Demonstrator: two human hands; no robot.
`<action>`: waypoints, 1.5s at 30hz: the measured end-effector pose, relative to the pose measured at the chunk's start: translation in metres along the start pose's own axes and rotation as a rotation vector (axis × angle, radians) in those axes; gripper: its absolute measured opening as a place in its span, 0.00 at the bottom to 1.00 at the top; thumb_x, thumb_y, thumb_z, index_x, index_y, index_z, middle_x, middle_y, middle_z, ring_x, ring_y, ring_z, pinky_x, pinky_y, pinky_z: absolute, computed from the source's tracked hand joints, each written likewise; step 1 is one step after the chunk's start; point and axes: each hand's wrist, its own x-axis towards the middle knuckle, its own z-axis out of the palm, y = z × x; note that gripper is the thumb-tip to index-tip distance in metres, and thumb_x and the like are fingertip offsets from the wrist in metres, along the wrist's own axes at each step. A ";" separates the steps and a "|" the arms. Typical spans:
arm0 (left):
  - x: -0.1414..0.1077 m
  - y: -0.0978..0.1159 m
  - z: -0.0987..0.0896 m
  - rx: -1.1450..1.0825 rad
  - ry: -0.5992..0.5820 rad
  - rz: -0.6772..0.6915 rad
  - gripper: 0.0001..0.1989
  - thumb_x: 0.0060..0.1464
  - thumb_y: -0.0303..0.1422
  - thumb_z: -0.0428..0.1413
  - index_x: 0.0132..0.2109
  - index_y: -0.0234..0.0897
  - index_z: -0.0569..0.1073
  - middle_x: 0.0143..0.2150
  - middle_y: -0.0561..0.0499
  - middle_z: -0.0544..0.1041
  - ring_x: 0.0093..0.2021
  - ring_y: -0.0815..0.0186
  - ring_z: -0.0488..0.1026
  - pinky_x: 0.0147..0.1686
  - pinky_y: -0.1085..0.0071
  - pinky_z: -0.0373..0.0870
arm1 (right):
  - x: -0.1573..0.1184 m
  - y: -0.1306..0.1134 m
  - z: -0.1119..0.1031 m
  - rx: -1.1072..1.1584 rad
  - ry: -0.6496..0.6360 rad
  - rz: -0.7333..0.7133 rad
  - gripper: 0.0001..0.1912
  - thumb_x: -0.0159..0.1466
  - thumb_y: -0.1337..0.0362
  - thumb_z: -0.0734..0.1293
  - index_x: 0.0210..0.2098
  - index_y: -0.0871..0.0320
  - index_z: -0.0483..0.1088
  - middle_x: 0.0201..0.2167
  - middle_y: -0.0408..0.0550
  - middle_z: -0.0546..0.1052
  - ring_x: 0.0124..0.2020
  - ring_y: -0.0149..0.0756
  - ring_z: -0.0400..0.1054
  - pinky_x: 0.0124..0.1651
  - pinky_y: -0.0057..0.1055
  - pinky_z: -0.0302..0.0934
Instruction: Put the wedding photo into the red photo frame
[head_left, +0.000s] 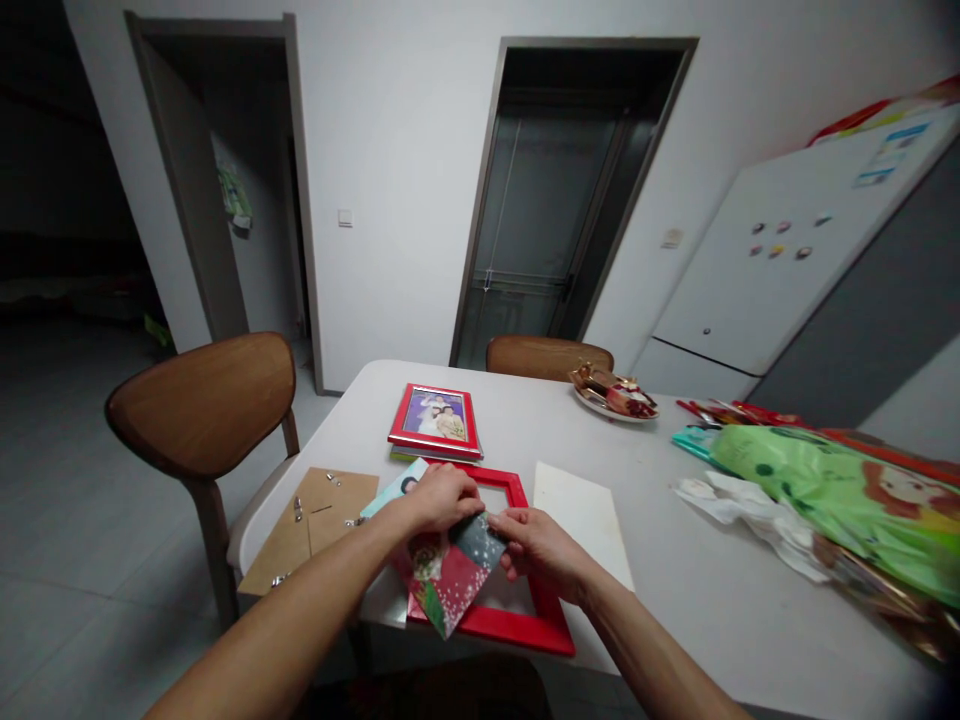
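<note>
A printed picture (466,578) with a red, grey and white-speckled pattern is tilted between my hands above the red picture frame (517,628). My left hand (448,497) pinches its upper edge from the left. At its right corner, the fingers of my right hand (544,547) are closed on it. The frame lies flat on the table, its opening partly covered by the picture and hands. A light-blue photo (396,487) shows beside my left wrist. Left of that lies a brown backing board (289,530) with small metal clips on it. A cream sheet (589,515) rests to the right.
Farther back on the white table (652,500) lies a red framed photo (435,420) on other flat items. A plate (615,408) holds wrapped things. Green packaging (832,490) and crumpled tissue (757,510) occupy the right side. Wooden chairs (210,405) stand left and behind.
</note>
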 end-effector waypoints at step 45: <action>0.013 0.022 0.002 0.362 0.040 -0.146 0.11 0.49 0.38 0.49 0.28 0.37 0.71 0.29 0.52 0.72 0.34 0.65 0.65 0.40 0.65 0.51 | 0.005 0.016 0.003 0.246 0.333 -0.245 0.08 0.44 0.64 0.67 0.23 0.62 0.66 0.18 0.40 0.69 0.17 0.24 0.58 0.18 0.22 0.52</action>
